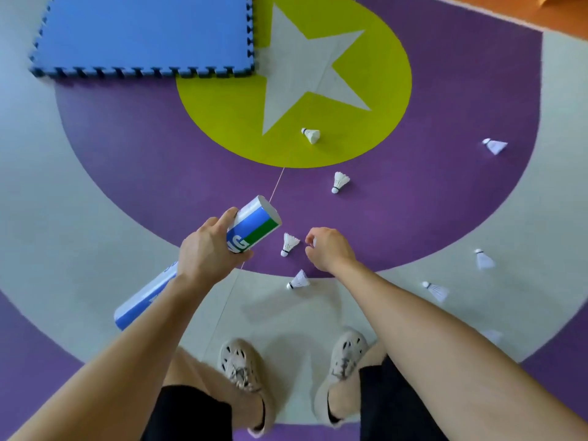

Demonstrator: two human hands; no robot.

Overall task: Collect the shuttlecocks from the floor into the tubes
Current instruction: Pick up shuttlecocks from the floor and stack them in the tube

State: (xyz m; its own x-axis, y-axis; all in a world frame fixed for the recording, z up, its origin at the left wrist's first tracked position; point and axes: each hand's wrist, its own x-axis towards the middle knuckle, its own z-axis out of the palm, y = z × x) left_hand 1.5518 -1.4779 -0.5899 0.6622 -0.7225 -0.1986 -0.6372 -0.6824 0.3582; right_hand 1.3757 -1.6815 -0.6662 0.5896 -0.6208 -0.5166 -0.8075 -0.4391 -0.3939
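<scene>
Left hand (210, 246) is gripping the blue, white and green cardboard tube (254, 227) near its open end, mouth pointing toward one o'clock. Right hand (331, 249) is hovering with fingers curled at three o'clock of the nearest white feathered shuttlecock (289, 244); whether it is pinching anything I cannot tell. More are lying on the purple and grey floor (413, 202): second shuttlecock (298, 280) at six o'clock, third shuttlecock (340, 182) at one. Most collecting looks undone; the tube's contents are hidden.
</scene>
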